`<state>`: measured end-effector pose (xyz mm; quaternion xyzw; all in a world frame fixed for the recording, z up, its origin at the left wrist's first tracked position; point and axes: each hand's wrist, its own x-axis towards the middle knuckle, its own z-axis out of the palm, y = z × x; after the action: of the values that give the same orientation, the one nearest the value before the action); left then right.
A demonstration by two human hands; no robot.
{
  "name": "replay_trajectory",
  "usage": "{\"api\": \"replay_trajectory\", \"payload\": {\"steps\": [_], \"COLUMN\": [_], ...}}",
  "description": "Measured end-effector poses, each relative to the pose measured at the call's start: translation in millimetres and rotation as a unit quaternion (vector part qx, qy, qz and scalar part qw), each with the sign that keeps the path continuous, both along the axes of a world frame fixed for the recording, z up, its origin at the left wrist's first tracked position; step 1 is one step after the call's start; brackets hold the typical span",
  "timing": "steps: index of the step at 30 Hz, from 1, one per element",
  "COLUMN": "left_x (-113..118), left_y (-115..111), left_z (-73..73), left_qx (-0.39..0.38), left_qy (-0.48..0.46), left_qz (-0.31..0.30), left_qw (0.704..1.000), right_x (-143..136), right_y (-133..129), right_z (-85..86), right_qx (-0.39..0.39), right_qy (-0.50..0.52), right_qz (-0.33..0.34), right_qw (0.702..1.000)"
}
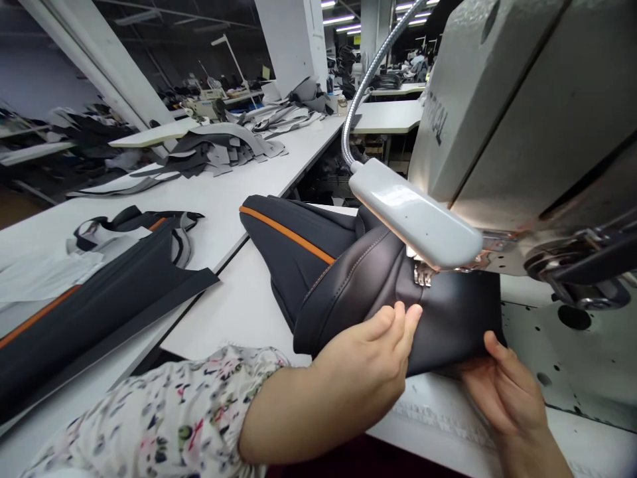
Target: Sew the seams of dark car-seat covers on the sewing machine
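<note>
A black leatherette seat cover (368, 272) with an orange stripe lies folded under the presser foot (423, 273) of a sewing machine (527, 99). My left hand (373, 352) has its fingertips bunched together on the cover, just in front of the presser foot, pinching the material near a seam. At the cover's right edge, my right hand (512, 388) grips with the thumb on top; its other fingers are partly hidden underneath. The needle is concealed behind the white lamp head (415, 212).
Another dark cover piece with an orange stripe (114, 292) lies on the left table. Farther back are grey and black fabric pieces (223, 146). A flexible metal lamp neck (361, 86) arches beside the machine. A gap (318, 166) separates the tables.
</note>
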<state>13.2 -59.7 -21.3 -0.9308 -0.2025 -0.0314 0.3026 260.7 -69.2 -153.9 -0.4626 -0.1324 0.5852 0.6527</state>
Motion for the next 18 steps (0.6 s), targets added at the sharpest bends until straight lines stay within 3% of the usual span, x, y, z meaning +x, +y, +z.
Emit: {"api": "replay_trajectory", "payload": {"steps": [7,18], "left_x": [5.1,19.1], "left_y": [6.7,33.9], "left_z": [7.2,17.5], "left_qx": [-0.011,-0.065], "left_qy": [-0.008,-0.042], "left_qz": [-0.013,-0.079], "left_qw": [1.000,0.994], "right_x": [9.7,2.3], "right_y": [14.3,39.6], "right_z": [3.6,30.8], "right_qx": [-0.008,-0.035], "right_qy": [-0.008,0.003], "right_qz": [-0.017,-0.022], "right_qw": [1.000,0.999]}}
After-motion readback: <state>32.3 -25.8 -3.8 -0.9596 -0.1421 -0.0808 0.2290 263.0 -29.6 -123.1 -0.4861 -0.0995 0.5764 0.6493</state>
